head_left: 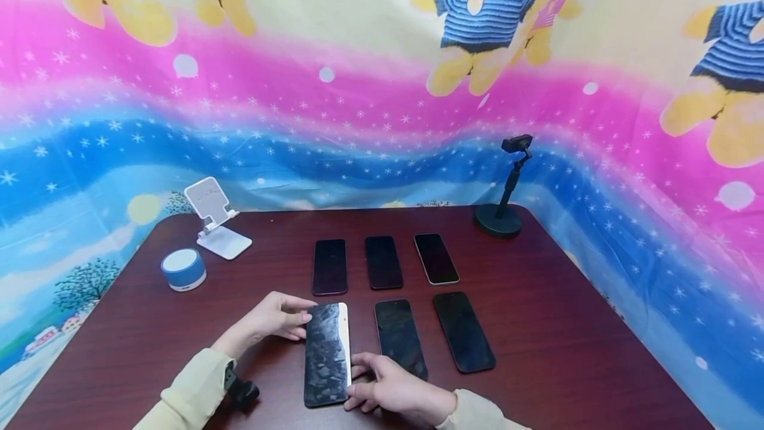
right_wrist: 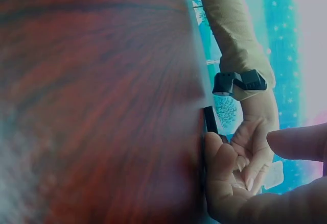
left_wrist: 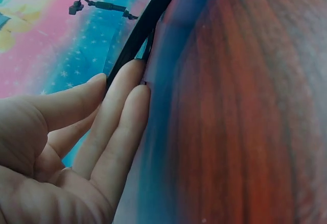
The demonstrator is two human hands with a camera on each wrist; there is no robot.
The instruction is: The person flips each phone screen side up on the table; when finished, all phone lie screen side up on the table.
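Note:
A large dark smartphone [head_left: 325, 357] lies near the front of the table, its glossy face mottled and a bright white strip along its right side. At its upper left edge my left hand [head_left: 277, 317] pinches it, thumb above and fingers underneath. In the left wrist view the phone's edge [left_wrist: 135, 35] slants over the left fingers. My right hand [head_left: 390, 387] touches the lower right edge. From the right wrist, its fingers [right_wrist: 219, 163] bend beside the phone's dark edge [right_wrist: 210, 119], with the thumb raised apart.
Right of the held phone lie a dark phone [head_left: 400, 337] and another [head_left: 464, 332]. Behind stand three more in a row, including a left one [head_left: 329, 267]. A white folding stand [head_left: 217, 217], a blue-and-white cylinder [head_left: 183, 271] and a black camera stand [head_left: 500, 219] sit farther back.

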